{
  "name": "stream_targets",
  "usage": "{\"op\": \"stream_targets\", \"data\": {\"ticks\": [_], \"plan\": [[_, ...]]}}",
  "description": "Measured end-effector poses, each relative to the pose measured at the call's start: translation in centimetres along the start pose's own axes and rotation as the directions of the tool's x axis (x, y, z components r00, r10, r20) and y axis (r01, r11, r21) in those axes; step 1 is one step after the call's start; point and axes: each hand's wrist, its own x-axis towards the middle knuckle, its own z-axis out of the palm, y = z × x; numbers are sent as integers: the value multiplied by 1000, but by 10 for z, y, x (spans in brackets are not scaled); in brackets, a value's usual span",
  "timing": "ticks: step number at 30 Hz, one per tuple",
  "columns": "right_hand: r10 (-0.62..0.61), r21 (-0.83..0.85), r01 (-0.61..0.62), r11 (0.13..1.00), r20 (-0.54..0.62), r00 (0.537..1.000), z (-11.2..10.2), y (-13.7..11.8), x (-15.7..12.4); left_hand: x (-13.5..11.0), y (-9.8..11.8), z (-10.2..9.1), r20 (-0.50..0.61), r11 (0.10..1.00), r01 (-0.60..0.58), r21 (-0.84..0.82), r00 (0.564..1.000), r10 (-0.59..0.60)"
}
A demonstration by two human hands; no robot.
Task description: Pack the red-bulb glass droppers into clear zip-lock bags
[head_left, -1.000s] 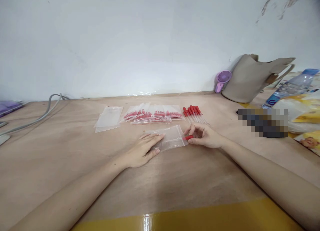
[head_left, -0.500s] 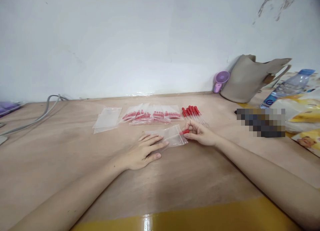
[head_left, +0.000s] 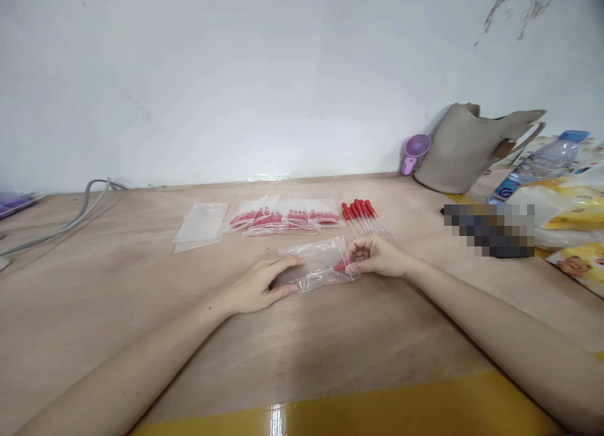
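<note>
On the brown tabletop, the left hand is resting loosely open at the clear bag's left end, the right hand is touching its right end, grip unclear, where a dropper's red bulb is lying, and more red-bulbed droppers are lying behind the bag.

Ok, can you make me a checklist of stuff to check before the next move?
1. Left hand at the zip bag's left end: ok, touching it.
2. Dropper stem in that bag: ok, it shows through the clear plastic.
3. Whole red bulb inside: cannot tell, the right hand hides its end.
4. Bag zipped shut: cannot tell, fingers cover part of the mouth.
5. Loose red-bulbed droppers apart from that bag: ok, they lie beyond the right hand.
</note>
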Motion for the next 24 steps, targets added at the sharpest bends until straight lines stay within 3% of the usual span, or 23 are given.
{"op": "stream_targets", "data": {"ticks": [4,10,14,18,24], "plan": [[-5,-50,8,999,42,999,-2,-2,-1,0,-1,-1,-37,1000,-27,-15,999,27],[-116,-261,121,958,35,993,-2,-10,-2,0,0,1,-5,998,-10,63,1000,10],[13,-174,-32,984,-109,994,5,-17,-7,-1,-1,5,-14,995,40,91,999,-39],[203,-127,-236,963,-230,952,16,-20,-11,-2,-2,8,-30,994,47,97,999,-44],[221,89,-206,974,-228,948,25,-16,-10,-1,-4,2,11,995,-7,97,1000,6]]}}
